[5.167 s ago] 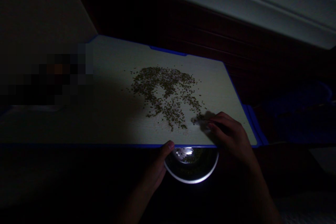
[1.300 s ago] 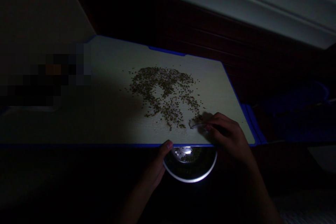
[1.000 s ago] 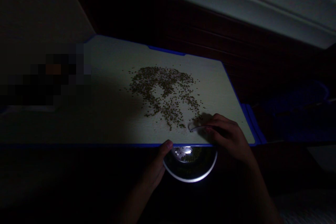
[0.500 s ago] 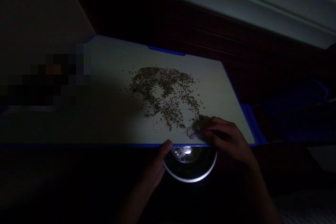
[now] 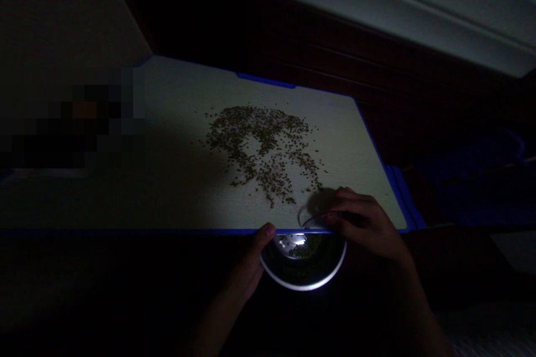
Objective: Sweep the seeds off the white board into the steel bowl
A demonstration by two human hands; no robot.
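Small brownish-green seeds (image 5: pixel 268 148) lie scattered over a pale table top with a blue rim (image 5: pixel 125 231). My left hand (image 5: pixel 251 265) grips the rim of a shiny metal bowl (image 5: pixel 304 276) held just below the table's near edge; some seeds lie inside it. My right hand (image 5: pixel 362 223) is closed on a small thin curved piece (image 5: pixel 310 217) whose nature I cannot make out, pressed on the table right at the edge above the bowl. The scene is very dark.
A pixelated patch (image 5: pixel 75 117) covers the table's left part. Dark wooden panelling (image 5: pixel 377 83) rises behind the table, with a pale moulding (image 5: pixel 397 5) above. A dark blue object (image 5: pixel 473 167) sits to the right.
My right hand has slid the curved piece from the seed patch's lower right toward the table's near edge, above the bowl. The left hand and bowl have stayed put.
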